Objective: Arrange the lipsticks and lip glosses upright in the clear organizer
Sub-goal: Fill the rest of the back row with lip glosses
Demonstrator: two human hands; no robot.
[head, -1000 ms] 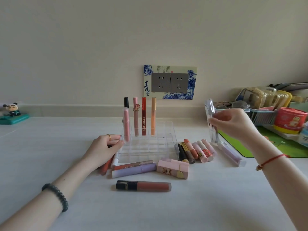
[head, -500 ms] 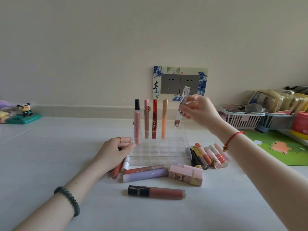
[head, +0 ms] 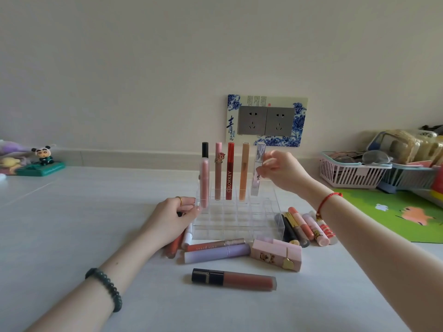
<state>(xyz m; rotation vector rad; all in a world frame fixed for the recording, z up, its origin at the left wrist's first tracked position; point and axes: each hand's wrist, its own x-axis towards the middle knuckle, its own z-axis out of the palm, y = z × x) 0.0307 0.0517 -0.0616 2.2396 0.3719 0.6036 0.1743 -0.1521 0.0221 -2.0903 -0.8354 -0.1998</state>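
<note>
The left hand (head: 176, 213) is curling its fingers against the left wall of the clear acrylic grid organizer (head: 239, 224), bracing it on the white counter (head: 72, 224). The right hand (head: 281, 172), raised behind the organizer's far right corner, is pinching a silvery see-through lip gloss tube (head: 258, 173) between thumb and fingertips. That tube is standing nearly upright, with its lower end sitting in the back row.

Between the two hands, four more tubes are standing upright in the same back row: a pale pink tube with a black cap (head: 204, 180) just by the left fingertips, a brown tube with a pink cap (head: 218, 174), a red tube lettered COLORKEY (head: 230, 172), and a tan-orange tube (head: 244, 172) just beside the silvery one.

Under the left palm, a red-orange tube (head: 174, 246) and a white tube (head: 188, 237) are lying flat. Nearer the person, between the forearms, a copper tube (head: 215, 246), a lilac tube (head: 217, 254), a boxy pink lipstick case (head: 275, 257) and a terracotta gloss with a black cap (head: 233, 279) are lying on the counter. Below the right wrist, a row of black, peach and pink tubes (head: 302, 224) is lying side by side.
</note>
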